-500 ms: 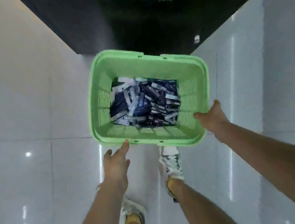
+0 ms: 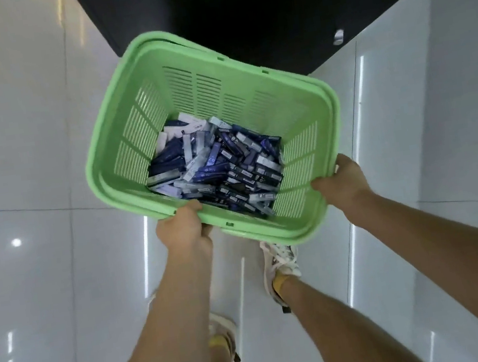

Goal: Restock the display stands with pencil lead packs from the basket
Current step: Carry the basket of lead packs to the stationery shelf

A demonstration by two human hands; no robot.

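**Glossy white floor, a green basket borne between two hands**

Over pale, shiny floor tiles point(image 2: 10, 136) a person stands with the load held out in front. The left grip point(image 2: 183, 228) is clamped on the near rim of the green basket point(image 2: 219, 91), thumb hooked over the edge. The right grip point(image 2: 342, 184) is clamped on the rim at the near right corner, thumb lying on the slotted wall. The basket seems tipped a little toward the person. The pencil lead packs point(image 2: 220, 168) lie heaped loose in its bottom, blue and white.

To my eye this is the carrying step. It is best done by levelling the basket, holding wide on the rim and walking steadily, so the slim packs do not slide about. No display stand is in sight.

Below the basket are two pale trainers point(image 2: 280, 262) and yellow socks. Strip lights mirror in the tiles, which look slick underfoot. Ahead stands a black block point(image 2: 238, 12) with a small white fitting point(image 2: 339, 37) I cannot make out.
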